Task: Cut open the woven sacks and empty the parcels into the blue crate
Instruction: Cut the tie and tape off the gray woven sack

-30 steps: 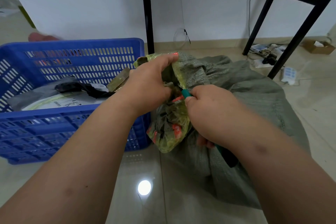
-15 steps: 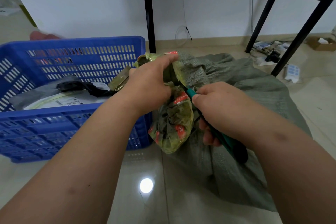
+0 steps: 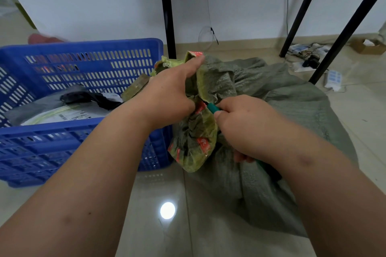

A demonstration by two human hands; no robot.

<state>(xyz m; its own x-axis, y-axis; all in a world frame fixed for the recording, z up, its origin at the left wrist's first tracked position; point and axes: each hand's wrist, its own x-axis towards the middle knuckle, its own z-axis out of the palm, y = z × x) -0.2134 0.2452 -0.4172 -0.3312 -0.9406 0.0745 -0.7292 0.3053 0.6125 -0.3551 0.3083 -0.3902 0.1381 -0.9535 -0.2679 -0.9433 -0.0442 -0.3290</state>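
Observation:
A grey-green woven sack [image 3: 292,115] lies on the floor right of the blue crate [image 3: 69,131]. Its gathered neck is wrapped in yellow-green tape with red print [image 3: 196,144]. My left hand [image 3: 167,94] grips the top of that taped neck, thumb on the upper flap. My right hand [image 3: 246,127] is closed around a green-handled cutter [image 3: 213,107], whose tip is pressed into the neck just below my left hand; the blade is hidden. The crate holds grey and white parcels [image 3: 62,110] and a brown box [image 3: 135,87].
Black table legs [image 3: 167,12] stand behind the crate and at the right [image 3: 342,33]. Cables, a power strip [image 3: 333,78] and a small cardboard box [image 3: 367,45] lie along the wall at the right. A ceiling light reflects off glossy floor tiles [image 3: 167,210].
My right hand drew the cutter back and down half a second ago, then pushed it up into the taped neck again. My left hand kept its grip in place.

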